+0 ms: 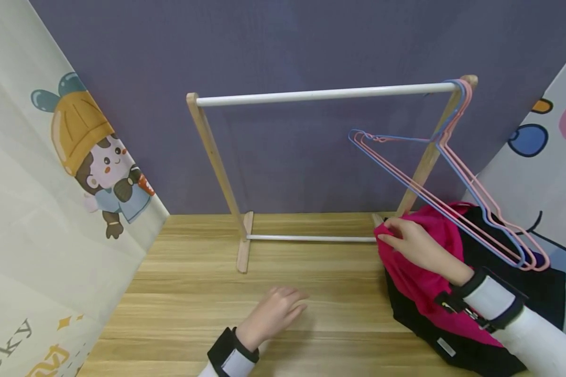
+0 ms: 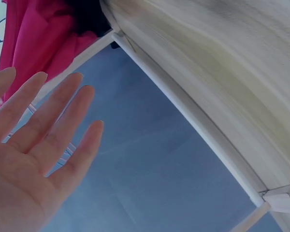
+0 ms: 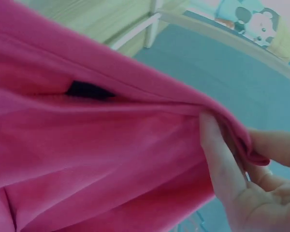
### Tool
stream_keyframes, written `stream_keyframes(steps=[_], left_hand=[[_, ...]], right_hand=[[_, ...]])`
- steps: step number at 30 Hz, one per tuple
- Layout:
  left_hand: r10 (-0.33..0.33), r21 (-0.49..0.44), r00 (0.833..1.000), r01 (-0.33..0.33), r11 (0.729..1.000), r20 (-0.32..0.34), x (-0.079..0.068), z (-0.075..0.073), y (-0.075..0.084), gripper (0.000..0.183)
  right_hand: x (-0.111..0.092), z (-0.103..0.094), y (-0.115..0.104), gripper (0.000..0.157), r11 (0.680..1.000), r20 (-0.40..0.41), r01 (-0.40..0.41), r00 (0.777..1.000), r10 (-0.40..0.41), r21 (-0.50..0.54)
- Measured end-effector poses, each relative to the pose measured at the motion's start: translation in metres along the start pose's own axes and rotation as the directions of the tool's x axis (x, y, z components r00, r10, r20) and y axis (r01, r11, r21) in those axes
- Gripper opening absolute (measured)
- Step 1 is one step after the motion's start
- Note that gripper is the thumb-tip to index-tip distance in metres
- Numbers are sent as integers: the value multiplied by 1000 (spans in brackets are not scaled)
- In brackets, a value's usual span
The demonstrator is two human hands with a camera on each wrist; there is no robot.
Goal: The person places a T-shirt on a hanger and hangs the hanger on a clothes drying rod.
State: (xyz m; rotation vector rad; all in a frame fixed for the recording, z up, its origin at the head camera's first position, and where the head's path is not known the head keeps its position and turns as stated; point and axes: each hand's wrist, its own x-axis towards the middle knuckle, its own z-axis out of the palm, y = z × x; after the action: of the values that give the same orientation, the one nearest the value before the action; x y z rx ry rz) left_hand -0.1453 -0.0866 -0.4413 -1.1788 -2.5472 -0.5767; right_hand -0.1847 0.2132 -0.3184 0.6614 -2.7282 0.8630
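My right hand (image 1: 415, 246) pinches the edge of a bright pink garment (image 1: 417, 280) between thumb and fingers, at the right of the head view. Close up in the right wrist view, the garment (image 3: 106, 150) shows a stitched, folded edge with a small black label inside. Most of the pink cloth lies over black clothing (image 1: 422, 319). My left hand (image 1: 275, 314) is over the front of the wooden tabletop and holds nothing; its fingers (image 2: 63, 121) are spread and relaxed in the left wrist view.
A wooden rack with a white top rail (image 1: 320, 95) and a white lower bar (image 1: 311, 239) stands at the back. Several blue and pink hangers (image 1: 405, 183) hang at its right end, partly over the clothes. Printed panels stand on both sides.
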Motion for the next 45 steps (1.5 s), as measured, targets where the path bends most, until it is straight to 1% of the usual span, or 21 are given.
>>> stream_keyframes(steps=[6, 9, 15, 18, 26, 29, 33, 35, 39, 42, 45], left_hand=[[37, -2, 999, -37, 999, -21, 6, 0, 3, 19], [47, -10, 999, -47, 999, -25, 8, 1, 4, 18], [45, -23, 999, -46, 999, -26, 14, -1, 5, 17], [56, -32, 998, -57, 998, -39, 17, -2, 6, 18], [112, -4, 991, -112, 994, -80, 28, -7, 15, 20], [111, 3, 991, -112, 994, -76, 32, -9, 19, 23], [79, -21, 995, -81, 997, -62, 39, -11, 25, 31], [69, -17, 994, -70, 997, -82, 43, -11, 28, 35], [39, -19, 987, -43, 999, -155, 53, -9, 31, 37], [16, -57, 981, -27, 998, -195, 58, -9, 32, 32], [38, -110, 973, -64, 992, -226, 60, -14, 32, 27]], right_hand=[[12, -5, -14, 9, 1000, -44, 8, 999, -7, 7], [16, -8, -20, 9, 999, -35, 2, 999, -1, 33], [26, -13, -35, 10, 990, 17, -17, 1000, 15, 139], [31, -14, -44, 10, 983, 17, -21, 1000, 18, 182], [45, -14, -61, 10, 982, -64, -37, 997, 49, 184], [49, -17, -66, 11, 980, -88, -49, 994, 67, 191], [55, -21, -73, 12, 970, -125, -61, 988, 92, 236], [58, -23, -76, 13, 956, -144, -62, 984, 107, 287], [61, -27, -83, 17, 929, -171, -52, 978, 122, 366], [62, -31, -87, 19, 928, -185, -34, 977, 109, 370], [64, -34, -90, 18, 935, -190, 6, 980, 66, 354]])
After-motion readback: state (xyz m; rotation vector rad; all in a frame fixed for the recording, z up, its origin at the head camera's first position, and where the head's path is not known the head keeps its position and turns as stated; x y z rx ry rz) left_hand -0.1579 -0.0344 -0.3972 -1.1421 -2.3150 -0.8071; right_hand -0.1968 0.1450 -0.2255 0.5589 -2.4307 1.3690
